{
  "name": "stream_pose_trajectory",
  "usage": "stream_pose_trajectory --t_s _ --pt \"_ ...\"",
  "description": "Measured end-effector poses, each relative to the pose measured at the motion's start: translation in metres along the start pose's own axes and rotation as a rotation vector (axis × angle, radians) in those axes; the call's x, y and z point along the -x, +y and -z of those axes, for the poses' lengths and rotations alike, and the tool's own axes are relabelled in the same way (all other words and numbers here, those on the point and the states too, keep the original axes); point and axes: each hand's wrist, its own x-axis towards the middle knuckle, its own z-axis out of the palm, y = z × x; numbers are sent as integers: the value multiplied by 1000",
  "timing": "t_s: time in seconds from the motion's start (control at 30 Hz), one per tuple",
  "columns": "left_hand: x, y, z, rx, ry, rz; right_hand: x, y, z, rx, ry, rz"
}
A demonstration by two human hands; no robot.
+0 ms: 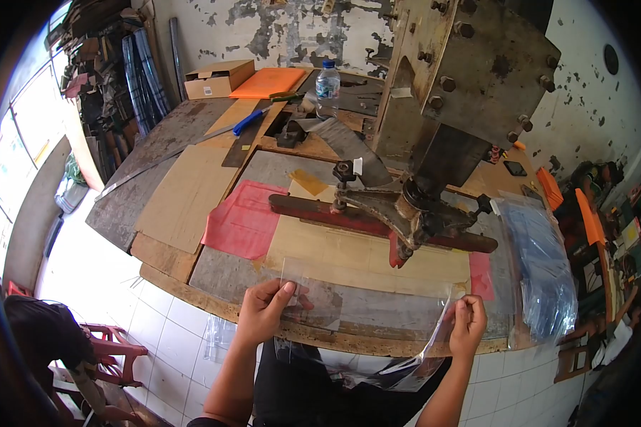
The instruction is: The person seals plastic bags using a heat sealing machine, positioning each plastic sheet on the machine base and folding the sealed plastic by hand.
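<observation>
A clear plastic sheet (377, 313) spans the space between my two hands at the table's front edge, its lower part curving down over my lap. My left hand (265, 309) pinches the sheet's left side between thumb and fingers. The right side is gripped by my right hand (467, 324), fingers curled. Just beyond the sheet, a tan board (313, 245) lies on the grey work surface with pink material (242, 220) at its left. Above the board hangs a metal press head (413, 210) with a long red-brown bar (313, 210).
Stacked clear plastic (545, 270) lies at the right. Behind are a water bottle (327, 91), a blue-handled knife (249, 122), an orange folder (267, 83) and a cardboard box (217, 78). Cardboard (185, 196) covers the left side. Another person (46, 341) is at the lower left, near a red stool (114, 349).
</observation>
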Motion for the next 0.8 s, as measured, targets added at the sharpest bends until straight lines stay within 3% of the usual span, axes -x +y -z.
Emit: stream_pose_trajectory --t_s 0.8 --pt "1 -5 5 -1 -6 30 1 -1 1 -29 -1 10"
